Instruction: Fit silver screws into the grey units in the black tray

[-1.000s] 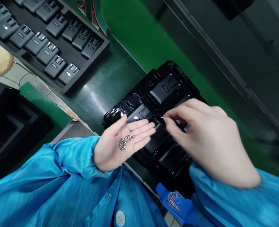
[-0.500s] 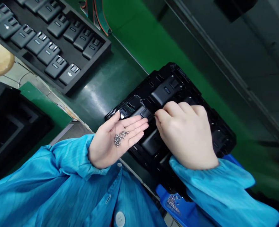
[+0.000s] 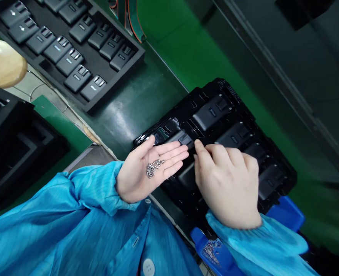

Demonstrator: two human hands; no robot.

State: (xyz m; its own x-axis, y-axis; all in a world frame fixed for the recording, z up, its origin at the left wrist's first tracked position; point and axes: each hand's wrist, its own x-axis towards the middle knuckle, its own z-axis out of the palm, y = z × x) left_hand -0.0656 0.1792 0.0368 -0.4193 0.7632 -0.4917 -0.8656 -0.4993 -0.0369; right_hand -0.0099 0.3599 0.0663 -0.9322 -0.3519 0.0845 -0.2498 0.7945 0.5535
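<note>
My left hand (image 3: 149, 172) lies palm up with its fingers stretched flat. A small heap of metal screws (image 3: 153, 168) rests on the palm. Close to its fingertips, my right hand (image 3: 228, 178) is held back up above a glossy black tray (image 3: 199, 132). The right fingers are curled, the index tip reaching toward the left fingertips; whether something small is pinched there is hidden. In the tray sit dark grey clip-backed cases (image 3: 211, 113), several of them partly covered by my hands.
At upper left, a black foam tray (image 3: 129, 63) holds rows of similar grey cases. Beside it is a wooden stool seat (image 3: 4, 63). A blue bin (image 3: 196, 234) with loose screws stands below my right wrist, another blue bin (image 3: 290, 214) at right. Black foam boxes (image 3: 11, 134) sit at left.
The whole view has shifted, so most things sit further right. My right hand has drawn down from the tray's middle, uncovering more cases, and its index finger shows more. The left palm keeps its screws.
</note>
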